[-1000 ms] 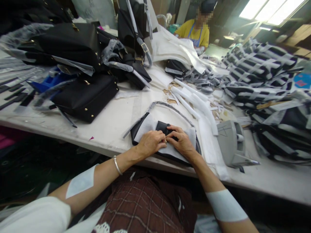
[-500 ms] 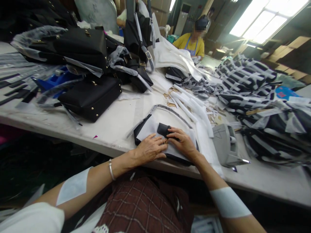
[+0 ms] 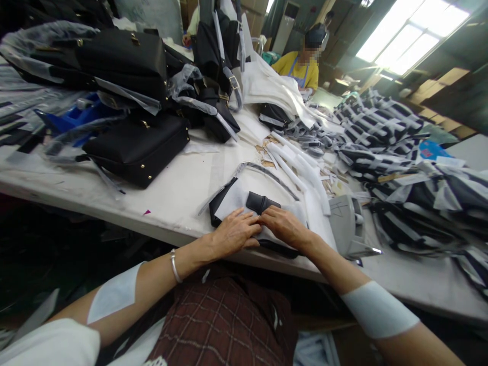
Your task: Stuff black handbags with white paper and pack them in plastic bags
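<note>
A flat black bag piece (image 3: 218,203) lies near the table's front edge under a sheet of white foam wrap (image 3: 236,197). A small black folded tab (image 3: 259,202) sits on top of the wrap. My left hand (image 3: 233,232) lies on the white wrap with its fingers stretched flat. My right hand (image 3: 284,225) presses on the wrap beside it, fingertips touching the black tab's near edge. The two hands meet at the fingertips. A grey strap (image 3: 263,173) curves round behind the piece.
Black handbags (image 3: 137,145) in plastic are piled at the left and back. White foam rolls (image 3: 301,162) lie in the middle. A grey tape dispenser (image 3: 345,226) stands right of my hands. Wrapped black-and-white bags (image 3: 392,152) fill the right. A person in yellow (image 3: 301,63) works at the far end.
Both hands slid slightly back toward me along the wrap. The right hand's fingers moved off the black tab to its near edge. The camera tilted a little.
</note>
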`<state>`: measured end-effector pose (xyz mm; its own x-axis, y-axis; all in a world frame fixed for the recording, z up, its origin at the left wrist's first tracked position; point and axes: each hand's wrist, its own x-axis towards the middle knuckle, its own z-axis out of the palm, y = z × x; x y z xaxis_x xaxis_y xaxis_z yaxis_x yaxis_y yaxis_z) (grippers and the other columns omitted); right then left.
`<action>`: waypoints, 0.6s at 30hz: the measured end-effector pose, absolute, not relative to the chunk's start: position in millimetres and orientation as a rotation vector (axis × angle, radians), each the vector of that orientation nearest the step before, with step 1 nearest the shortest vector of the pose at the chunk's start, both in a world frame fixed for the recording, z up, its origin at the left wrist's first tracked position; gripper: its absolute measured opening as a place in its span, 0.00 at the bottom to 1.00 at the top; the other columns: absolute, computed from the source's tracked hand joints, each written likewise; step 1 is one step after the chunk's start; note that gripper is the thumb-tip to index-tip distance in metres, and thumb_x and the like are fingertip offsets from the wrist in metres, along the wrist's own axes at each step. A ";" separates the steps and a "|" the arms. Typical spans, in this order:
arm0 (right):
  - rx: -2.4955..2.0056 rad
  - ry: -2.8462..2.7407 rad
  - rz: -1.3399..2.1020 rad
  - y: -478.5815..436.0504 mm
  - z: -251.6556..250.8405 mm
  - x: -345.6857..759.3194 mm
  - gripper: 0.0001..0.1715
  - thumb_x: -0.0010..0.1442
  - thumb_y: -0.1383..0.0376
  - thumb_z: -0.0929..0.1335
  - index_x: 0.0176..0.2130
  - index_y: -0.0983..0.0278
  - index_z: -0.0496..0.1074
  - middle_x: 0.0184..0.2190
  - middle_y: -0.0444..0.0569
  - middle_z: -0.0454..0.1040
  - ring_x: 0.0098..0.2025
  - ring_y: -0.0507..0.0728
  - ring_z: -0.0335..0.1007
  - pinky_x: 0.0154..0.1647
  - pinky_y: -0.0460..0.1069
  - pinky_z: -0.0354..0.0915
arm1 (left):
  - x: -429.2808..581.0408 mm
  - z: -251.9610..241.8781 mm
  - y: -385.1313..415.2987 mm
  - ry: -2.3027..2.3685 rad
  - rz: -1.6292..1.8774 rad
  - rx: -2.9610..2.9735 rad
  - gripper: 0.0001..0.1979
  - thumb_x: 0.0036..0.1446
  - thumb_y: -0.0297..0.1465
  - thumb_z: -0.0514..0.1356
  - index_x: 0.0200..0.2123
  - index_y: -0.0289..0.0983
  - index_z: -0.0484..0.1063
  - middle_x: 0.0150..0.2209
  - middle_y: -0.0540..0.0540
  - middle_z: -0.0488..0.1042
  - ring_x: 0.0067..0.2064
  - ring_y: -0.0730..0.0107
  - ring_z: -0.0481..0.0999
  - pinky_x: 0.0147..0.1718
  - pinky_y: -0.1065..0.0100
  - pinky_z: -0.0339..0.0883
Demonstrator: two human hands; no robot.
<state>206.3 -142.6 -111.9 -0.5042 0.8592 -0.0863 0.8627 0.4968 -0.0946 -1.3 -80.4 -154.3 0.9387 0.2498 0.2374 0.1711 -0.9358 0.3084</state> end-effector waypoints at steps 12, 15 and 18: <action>1.298 2.682 -0.251 -130.5 -108.9 212.7 0.09 0.70 0.68 0.61 0.43 0.66 0.70 0.39 0.50 0.72 0.38 0.56 0.68 0.42 0.50 0.63 | -1.4 -149.3 -73.5 0.249 0.375 2.732 0.15 0.59 0.38 0.66 0.47 0.39 0.73 0.54 0.41 0.72 0.58 0.57 0.71 0.62 0.49 0.59; 1.372 2.685 -0.250 -131.9 -114.9 213.5 0.10 0.71 0.69 0.59 0.43 0.66 0.70 0.37 0.50 0.71 0.36 0.55 0.67 0.40 0.49 0.63 | 0.1 -149.0 -72.8 0.257 0.357 2.754 0.15 0.60 0.39 0.65 0.47 0.39 0.73 0.55 0.41 0.72 0.58 0.57 0.71 0.62 0.50 0.59; 1.490 2.621 -0.223 -134.3 -118.9 208.0 0.11 0.70 0.70 0.60 0.42 0.66 0.70 0.36 0.51 0.71 0.37 0.56 0.68 0.39 0.49 0.63 | 1.6 -149.4 -71.6 0.243 0.350 2.764 0.16 0.60 0.39 0.64 0.48 0.39 0.72 0.56 0.42 0.72 0.58 0.57 0.71 0.62 0.51 0.58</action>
<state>208.0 -134.3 -118.9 -0.5086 0.8430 -0.1752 0.8605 0.5048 -0.0693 1.6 -71.6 -149.4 0.9549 0.2088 0.2110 0.1241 -0.9265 0.3552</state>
